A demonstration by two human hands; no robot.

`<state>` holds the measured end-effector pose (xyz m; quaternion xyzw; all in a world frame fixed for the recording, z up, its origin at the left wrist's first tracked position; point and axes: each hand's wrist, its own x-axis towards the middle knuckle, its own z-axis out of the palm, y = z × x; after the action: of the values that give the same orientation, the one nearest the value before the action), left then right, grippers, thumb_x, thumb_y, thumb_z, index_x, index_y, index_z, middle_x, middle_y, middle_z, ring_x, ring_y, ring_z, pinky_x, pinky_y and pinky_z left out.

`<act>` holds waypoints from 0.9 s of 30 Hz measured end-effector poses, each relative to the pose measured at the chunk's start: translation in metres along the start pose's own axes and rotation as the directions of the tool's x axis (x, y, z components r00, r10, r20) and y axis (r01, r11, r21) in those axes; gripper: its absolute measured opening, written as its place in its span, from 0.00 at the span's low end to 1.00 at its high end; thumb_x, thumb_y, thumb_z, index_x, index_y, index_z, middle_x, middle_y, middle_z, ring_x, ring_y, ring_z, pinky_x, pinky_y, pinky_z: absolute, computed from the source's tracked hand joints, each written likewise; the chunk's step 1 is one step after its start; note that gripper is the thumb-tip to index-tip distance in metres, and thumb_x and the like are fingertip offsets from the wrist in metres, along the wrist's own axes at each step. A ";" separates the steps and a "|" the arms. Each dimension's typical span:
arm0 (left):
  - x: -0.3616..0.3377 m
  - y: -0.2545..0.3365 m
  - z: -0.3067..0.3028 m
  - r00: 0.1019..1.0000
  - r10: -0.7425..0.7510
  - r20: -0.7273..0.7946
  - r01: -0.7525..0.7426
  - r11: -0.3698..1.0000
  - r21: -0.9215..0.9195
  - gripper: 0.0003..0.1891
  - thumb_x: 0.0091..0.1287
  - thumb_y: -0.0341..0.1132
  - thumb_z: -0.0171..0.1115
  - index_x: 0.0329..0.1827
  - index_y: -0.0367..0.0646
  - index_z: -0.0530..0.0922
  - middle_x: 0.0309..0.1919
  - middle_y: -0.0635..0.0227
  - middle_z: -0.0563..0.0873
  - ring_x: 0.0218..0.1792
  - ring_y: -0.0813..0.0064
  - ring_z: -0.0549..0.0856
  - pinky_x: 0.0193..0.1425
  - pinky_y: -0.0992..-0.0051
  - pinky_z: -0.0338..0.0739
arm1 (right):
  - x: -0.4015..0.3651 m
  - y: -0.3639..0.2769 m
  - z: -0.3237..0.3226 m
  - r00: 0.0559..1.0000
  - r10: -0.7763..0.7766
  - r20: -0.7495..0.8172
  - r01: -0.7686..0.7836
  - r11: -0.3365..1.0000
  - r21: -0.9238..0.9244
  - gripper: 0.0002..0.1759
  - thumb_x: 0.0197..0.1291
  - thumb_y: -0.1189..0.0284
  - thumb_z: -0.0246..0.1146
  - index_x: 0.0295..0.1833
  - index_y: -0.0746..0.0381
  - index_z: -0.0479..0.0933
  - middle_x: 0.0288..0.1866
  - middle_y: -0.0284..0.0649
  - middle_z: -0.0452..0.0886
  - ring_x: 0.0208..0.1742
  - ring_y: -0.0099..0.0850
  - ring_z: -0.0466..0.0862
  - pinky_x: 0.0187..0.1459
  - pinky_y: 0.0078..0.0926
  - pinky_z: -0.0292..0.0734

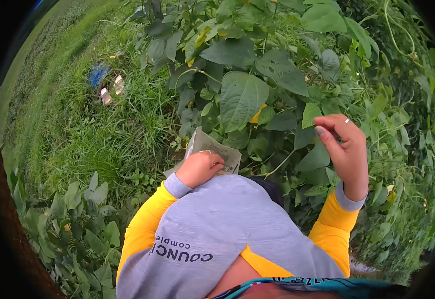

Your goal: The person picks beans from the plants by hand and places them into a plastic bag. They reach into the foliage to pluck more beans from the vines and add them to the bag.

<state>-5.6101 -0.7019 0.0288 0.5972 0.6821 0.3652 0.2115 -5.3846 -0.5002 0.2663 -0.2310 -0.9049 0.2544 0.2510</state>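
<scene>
My left hand (201, 167) is closed at the mouth of a pale, printed bag (230, 155) in front of my waist. Its fingers curl over the rim, and the bag's lower part is hidden behind my grey shirt. Out to the right, my right hand (346, 152) is raised among bean-like plants, with thumb and forefinger bent close together in a pinch. Whatever lies between those fingertips is too small to make out. Just beside them is a small light-green leaf (310, 114). A large broad leaf (242, 98) hangs between my two hands.
Tall leafy vines (402, 164) rise ahead and along the right. On the grass (142, 114) to the left lie a pair of pale slippers (106, 96) and a blue item (98, 74). Low leafy plants (85, 239) grow at the lower left. A green pod-like stem (280, 165) slants near my waist.
</scene>
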 end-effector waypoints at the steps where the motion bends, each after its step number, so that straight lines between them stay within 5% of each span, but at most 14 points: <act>1: -0.002 -0.010 0.000 0.999 0.012 -0.047 -0.012 1.000 -0.008 0.07 0.68 0.34 0.67 0.40 0.42 0.89 0.35 0.56 0.90 0.40 0.51 0.88 0.44 0.58 0.83 | 0.021 0.008 0.016 1.000 0.011 0.023 -0.012 0.999 0.034 0.11 0.68 0.78 0.66 0.54 0.69 0.84 0.44 0.43 0.86 0.41 0.30 0.85 0.46 0.26 0.80; 3: -0.002 -0.023 -0.013 0.996 -0.022 -0.090 0.015 0.997 -0.077 0.06 0.68 0.32 0.68 0.42 0.41 0.89 0.35 0.56 0.90 0.39 0.53 0.88 0.43 0.60 0.83 | 0.072 0.047 0.044 0.998 0.051 -0.041 -0.050 0.998 0.030 0.14 0.71 0.74 0.62 0.58 0.68 0.83 0.48 0.46 0.87 0.44 0.39 0.87 0.49 0.32 0.81; 5: -0.005 -0.026 -0.037 0.991 -0.115 -0.070 0.100 0.976 -0.192 0.07 0.68 0.32 0.69 0.44 0.40 0.89 0.34 0.56 0.90 0.37 0.56 0.88 0.42 0.64 0.82 | 0.120 0.096 0.057 0.994 0.043 -0.104 -0.064 0.976 -0.210 0.17 0.72 0.70 0.59 0.60 0.66 0.83 0.53 0.51 0.88 0.51 0.49 0.88 0.54 0.39 0.81; 7: -0.006 -0.027 -0.068 0.967 -0.239 -0.084 0.209 0.940 -0.270 0.07 0.69 0.32 0.69 0.46 0.40 0.89 0.34 0.57 0.90 0.35 0.62 0.88 0.41 0.68 0.81 | 0.159 0.151 0.065 0.988 0.133 -0.079 -0.155 0.868 -0.473 0.19 0.70 0.72 0.59 0.62 0.64 0.83 0.56 0.51 0.88 0.56 0.42 0.88 0.57 0.37 0.81; 9: -0.010 -0.048 -0.091 0.957 -0.233 -0.170 0.174 0.937 -0.302 0.08 0.71 0.31 0.69 0.48 0.38 0.88 0.34 0.59 0.89 0.31 0.71 0.86 0.38 0.72 0.80 | 0.191 0.172 0.066 0.894 0.441 -0.077 -0.380 0.655 -0.653 0.18 0.67 0.73 0.58 0.58 0.62 0.86 0.51 0.50 0.89 0.55 0.47 0.88 0.54 0.42 0.83; 12: -0.022 -0.082 -0.118 0.914 -0.260 -0.312 0.161 0.937 -0.309 0.08 0.71 0.30 0.69 0.49 0.36 0.87 0.33 0.62 0.90 0.31 0.74 0.86 0.38 0.73 0.80 | 0.208 0.192 0.070 0.727 0.678 -0.111 -0.648 0.622 -0.440 0.14 0.66 0.73 0.61 0.54 0.61 0.85 0.44 0.49 0.89 0.44 0.43 0.87 0.42 0.41 0.81; 15: -0.041 -0.110 -0.145 0.885 -0.380 -0.270 0.248 0.874 -0.419 0.07 0.72 0.29 0.67 0.48 0.35 0.87 0.33 0.65 0.90 0.33 0.79 0.86 0.40 0.76 0.80 | 0.223 0.214 0.075 0.527 0.846 -0.083 -0.843 0.507 -0.180 0.10 0.64 0.73 0.63 0.49 0.60 0.84 0.37 0.48 0.89 0.33 0.39 0.86 0.31 0.40 0.79; 19: -0.057 -0.139 -0.167 0.869 -0.449 -0.207 0.308 0.819 -0.484 0.07 0.73 0.28 0.66 0.48 0.34 0.87 0.33 0.67 0.90 0.34 0.81 0.86 0.40 0.77 0.80 | 0.233 0.266 0.090 0.351 0.936 -0.033 -0.931 0.352 0.092 0.15 0.66 0.74 0.63 0.57 0.53 0.78 0.33 0.42 0.84 0.24 0.29 0.78 0.20 0.32 0.70; 22: -0.058 -0.150 -0.179 0.875 -0.463 -0.139 0.340 0.793 -0.505 0.07 0.74 0.28 0.65 0.48 0.33 0.87 0.33 0.68 0.90 0.34 0.82 0.85 0.41 0.78 0.80 | 0.230 0.256 0.089 0.337 0.935 -0.114 -0.679 0.325 0.658 0.22 0.68 0.75 0.60 0.66 0.50 0.72 0.35 0.41 0.80 0.28 0.28 0.78 0.24 0.29 0.71; 27: -0.051 -0.169 -0.185 0.874 -0.477 -0.093 0.380 0.791 -0.479 0.08 0.74 0.29 0.66 0.48 0.32 0.86 0.36 0.67 0.90 0.37 0.81 0.88 0.44 0.78 0.81 | 0.231 0.265 0.068 0.345 0.837 -0.424 -0.241 0.516 0.822 0.20 0.71 0.75 0.57 0.66 0.49 0.72 0.45 0.40 0.79 0.43 0.30 0.79 0.37 0.30 0.74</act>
<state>-5.8457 -0.7999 0.0133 0.3194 0.7161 0.5144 0.3472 -5.5237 -0.1951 0.1408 -0.5276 -0.3971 0.4815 0.5762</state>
